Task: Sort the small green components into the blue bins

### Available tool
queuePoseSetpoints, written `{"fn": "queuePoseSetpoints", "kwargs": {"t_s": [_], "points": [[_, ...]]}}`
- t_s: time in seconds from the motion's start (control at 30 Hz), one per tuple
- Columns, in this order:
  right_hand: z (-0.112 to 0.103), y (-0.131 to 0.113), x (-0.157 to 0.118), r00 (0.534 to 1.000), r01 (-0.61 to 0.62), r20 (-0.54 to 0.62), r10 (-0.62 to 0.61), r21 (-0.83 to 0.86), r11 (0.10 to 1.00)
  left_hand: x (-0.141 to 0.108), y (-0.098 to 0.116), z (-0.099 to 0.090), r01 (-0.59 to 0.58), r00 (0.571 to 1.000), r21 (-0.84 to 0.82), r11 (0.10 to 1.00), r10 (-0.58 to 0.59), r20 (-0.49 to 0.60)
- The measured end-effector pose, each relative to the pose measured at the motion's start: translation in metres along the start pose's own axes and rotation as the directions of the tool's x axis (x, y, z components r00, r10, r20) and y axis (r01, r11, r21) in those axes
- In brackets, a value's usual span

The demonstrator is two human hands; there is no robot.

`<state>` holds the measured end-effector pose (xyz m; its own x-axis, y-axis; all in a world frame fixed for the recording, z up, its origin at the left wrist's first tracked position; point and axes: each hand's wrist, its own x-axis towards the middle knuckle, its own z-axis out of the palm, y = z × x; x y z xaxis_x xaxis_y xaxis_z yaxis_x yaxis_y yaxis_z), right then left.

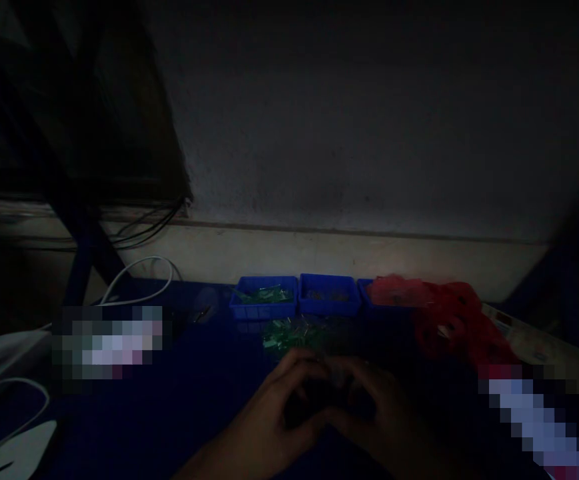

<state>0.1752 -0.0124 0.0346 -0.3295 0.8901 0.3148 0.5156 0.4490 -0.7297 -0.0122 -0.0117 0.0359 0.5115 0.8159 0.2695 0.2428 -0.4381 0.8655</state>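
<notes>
A dim grey wall with a paler band along its foot (289,253) rises behind a dark blue tabletop (189,400), and slanting dark blue frame bars (34,140) stand at the left; over the table one small pale piece (338,375), blurred, is held at the fingertips between the two hands; the left hand (269,407) curls its fingers in against it, thumb towards the other thumb; the right hand (382,403), darker, bends its fingers in to grip from the other side.

Just beyond the fingers lies one loose heap of green pieces (289,335), too tangled to count, partly hidden by the hands; behind it three blue bins stand in a row: the left bin (269,311) holds more green pieces, the middle bin (329,309) small bits too dark to tell, the right bin (364,298) red material (399,292) that covers much of its rim; beside it a red netlike bundle (449,320) spills to the right, near one pale board (539,340); on the left a white cable (172,270) loops up, and one flat white object (19,453) lies in the near corner; two patches, one each side, are pixelated and unreadable.
</notes>
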Motion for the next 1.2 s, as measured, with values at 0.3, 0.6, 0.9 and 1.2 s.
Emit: {"fn": "queuePoseSetpoints", "kwargs": {"t_s": [0.3,0.6,0.9,1.2], "points": [[-0.004,-0.002,0.001,0.995,-0.087,0.062,0.081,0.116,0.989,0.006,-0.012,0.002,0.131,0.980,-0.268,0.955,-0.165,-0.109],[-0.006,-0.003,0.003,0.990,-0.117,0.101,0.099,0.189,0.975,0.007,-0.006,0.001,0.196,0.975,-0.249,0.948,-0.215,-0.050],[-0.002,0.000,0.003,0.989,-0.124,0.110,0.104,0.200,0.972,0.008,-0.006,0.001,0.203,0.976,-0.196,0.959,-0.215,-0.039],[-0.009,0.002,0.009,0.984,-0.173,0.000,0.176,0.173,0.970,0.008,-0.007,0.002,0.202,0.977,-0.153,0.967,-0.210,-0.042]]}}
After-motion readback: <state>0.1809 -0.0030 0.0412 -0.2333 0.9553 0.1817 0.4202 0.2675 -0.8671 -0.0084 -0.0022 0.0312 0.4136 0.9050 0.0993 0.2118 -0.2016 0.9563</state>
